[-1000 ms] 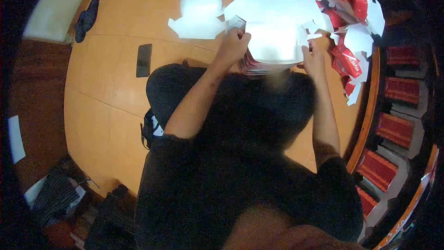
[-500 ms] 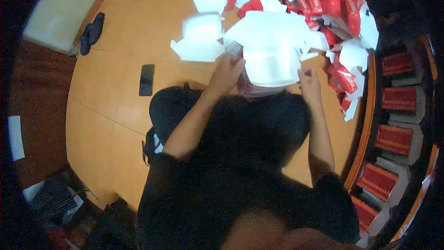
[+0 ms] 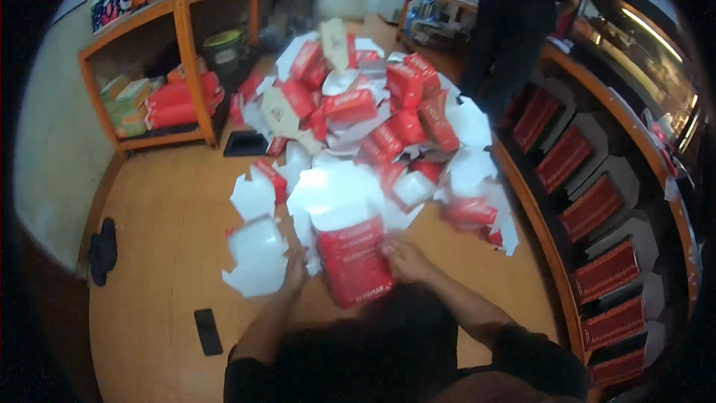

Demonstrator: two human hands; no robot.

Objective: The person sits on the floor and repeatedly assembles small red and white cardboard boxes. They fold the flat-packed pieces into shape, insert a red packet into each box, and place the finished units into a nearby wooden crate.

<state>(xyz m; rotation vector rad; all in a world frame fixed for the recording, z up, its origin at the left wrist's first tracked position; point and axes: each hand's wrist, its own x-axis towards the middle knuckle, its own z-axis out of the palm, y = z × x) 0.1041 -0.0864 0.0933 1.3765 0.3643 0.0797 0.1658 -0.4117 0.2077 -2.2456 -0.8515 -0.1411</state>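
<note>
I hold a red and white cardboard box (image 3: 350,257) upright in front of me, its white flap up. My left hand (image 3: 295,267) grips its left side and my right hand (image 3: 401,257) grips its right side. Beyond it a big heap of red and white boxes (image 3: 373,116) and flat white blanks covers the wooden floor (image 3: 160,216). Loose white flat blanks (image 3: 257,257) lie just left of my left hand.
A black phone (image 3: 208,330) lies on the floor at lower left, a dark object (image 3: 102,251) further left. Wooden shelves (image 3: 160,67) stand at the back left. A curved rack of red boxes (image 3: 597,209) runs along the right. A person in dark clothes (image 3: 514,22) stands behind.
The view has tilted up from straight down to looking ahead across the room. The box in my hands has turned from its white side to its red face.
</note>
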